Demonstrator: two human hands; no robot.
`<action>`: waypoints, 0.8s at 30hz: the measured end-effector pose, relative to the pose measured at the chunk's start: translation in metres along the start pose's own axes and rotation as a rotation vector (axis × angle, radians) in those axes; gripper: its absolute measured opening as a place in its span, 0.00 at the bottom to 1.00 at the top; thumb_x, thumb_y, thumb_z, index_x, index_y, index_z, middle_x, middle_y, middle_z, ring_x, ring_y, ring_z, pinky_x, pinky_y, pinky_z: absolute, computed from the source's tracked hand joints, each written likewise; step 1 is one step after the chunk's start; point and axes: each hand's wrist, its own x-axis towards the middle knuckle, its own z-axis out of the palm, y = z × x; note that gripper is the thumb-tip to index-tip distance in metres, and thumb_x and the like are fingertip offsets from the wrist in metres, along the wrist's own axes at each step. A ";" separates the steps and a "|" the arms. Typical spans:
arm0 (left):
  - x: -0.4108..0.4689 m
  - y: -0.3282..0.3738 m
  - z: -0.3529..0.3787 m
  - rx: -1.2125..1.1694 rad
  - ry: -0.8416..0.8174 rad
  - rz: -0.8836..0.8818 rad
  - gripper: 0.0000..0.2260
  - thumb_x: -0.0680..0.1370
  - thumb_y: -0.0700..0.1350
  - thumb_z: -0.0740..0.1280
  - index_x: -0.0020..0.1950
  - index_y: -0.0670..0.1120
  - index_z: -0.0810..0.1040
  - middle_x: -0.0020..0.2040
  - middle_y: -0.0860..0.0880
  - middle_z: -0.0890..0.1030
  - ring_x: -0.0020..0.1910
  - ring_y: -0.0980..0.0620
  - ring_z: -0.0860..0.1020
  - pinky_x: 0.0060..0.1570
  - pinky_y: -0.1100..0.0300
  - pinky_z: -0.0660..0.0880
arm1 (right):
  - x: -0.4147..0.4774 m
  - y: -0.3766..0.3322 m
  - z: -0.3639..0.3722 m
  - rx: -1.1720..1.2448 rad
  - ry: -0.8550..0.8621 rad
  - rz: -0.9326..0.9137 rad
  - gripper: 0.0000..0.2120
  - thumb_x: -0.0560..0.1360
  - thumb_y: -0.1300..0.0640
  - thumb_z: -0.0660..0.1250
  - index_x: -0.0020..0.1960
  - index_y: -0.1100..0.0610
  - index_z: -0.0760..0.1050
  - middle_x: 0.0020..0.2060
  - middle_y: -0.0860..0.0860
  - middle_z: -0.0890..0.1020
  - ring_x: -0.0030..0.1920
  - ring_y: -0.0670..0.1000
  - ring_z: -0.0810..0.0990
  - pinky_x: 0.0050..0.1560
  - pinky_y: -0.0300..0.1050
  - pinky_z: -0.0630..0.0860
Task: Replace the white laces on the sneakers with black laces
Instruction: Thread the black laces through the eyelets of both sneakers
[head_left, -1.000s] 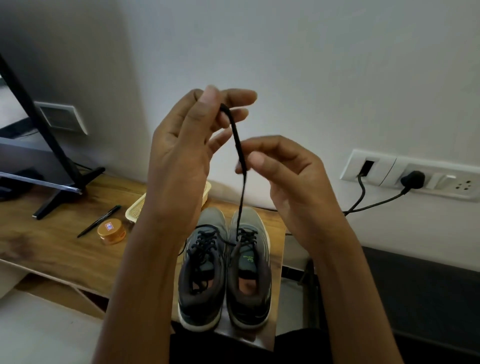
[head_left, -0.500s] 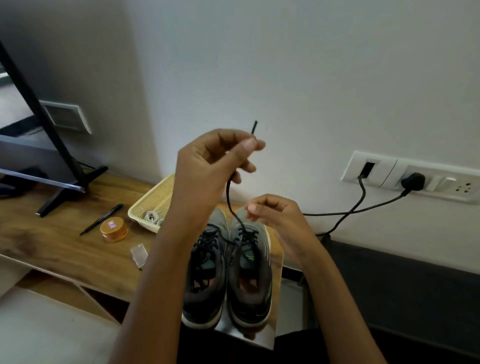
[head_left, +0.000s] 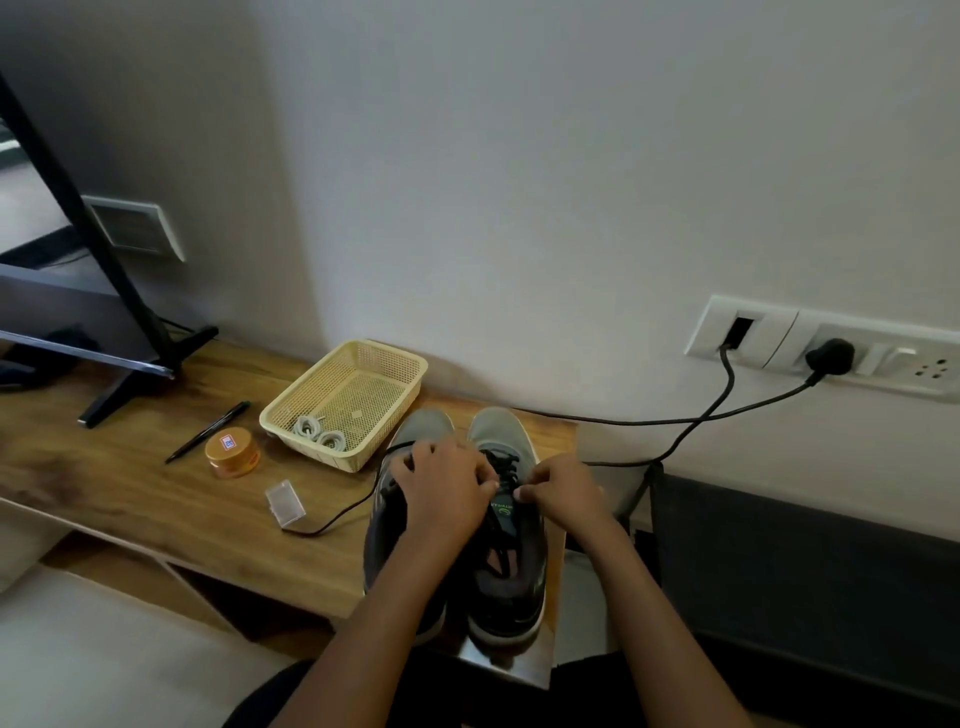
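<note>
Both your hands are down on the right sneaker (head_left: 501, 431). Your right hand (head_left: 563, 491) has its fingertips pinched on the black lace (head_left: 503, 464) by the top eyelets. Your left hand (head_left: 441, 488) curls over the lacing, and I can't tell what it grips underneath. The lace is thin, dark and round like cord, crisscrossed just ahead of your knuckles, with a loose tail running out left of your left hand across the table (head_left: 130, 483). Expect it to be light and floppy, with no push in it, so take it near the tip or right at an eyelet. The sneaker is grey at the toe and dark at the heel, and looks heavy enough to sit firm under a tug. The white laces (head_left: 318, 432) lie coiled in the basket (head_left: 395, 364), ahead and left of your left hand.
</note>
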 end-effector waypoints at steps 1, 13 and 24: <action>0.000 0.000 0.007 0.059 -0.011 0.010 0.06 0.77 0.52 0.65 0.51 0.56 0.82 0.67 0.54 0.70 0.71 0.48 0.60 0.68 0.46 0.51 | 0.001 0.002 -0.002 0.027 -0.022 -0.005 0.12 0.73 0.55 0.70 0.32 0.53 0.74 0.30 0.46 0.73 0.39 0.49 0.73 0.48 0.46 0.67; 0.005 0.003 0.040 0.067 -0.023 0.014 0.09 0.79 0.51 0.63 0.53 0.55 0.82 0.78 0.56 0.54 0.76 0.45 0.41 0.69 0.39 0.38 | 0.012 0.014 -0.001 0.194 -0.067 -0.024 0.08 0.72 0.57 0.71 0.40 0.62 0.82 0.39 0.56 0.82 0.45 0.56 0.79 0.53 0.54 0.73; 0.009 0.001 0.040 0.017 -0.076 0.021 0.08 0.78 0.50 0.64 0.53 0.54 0.82 0.77 0.56 0.57 0.76 0.46 0.44 0.71 0.39 0.37 | 0.015 0.019 0.001 0.225 -0.077 -0.030 0.10 0.72 0.55 0.72 0.40 0.63 0.82 0.32 0.52 0.79 0.41 0.53 0.77 0.57 0.60 0.70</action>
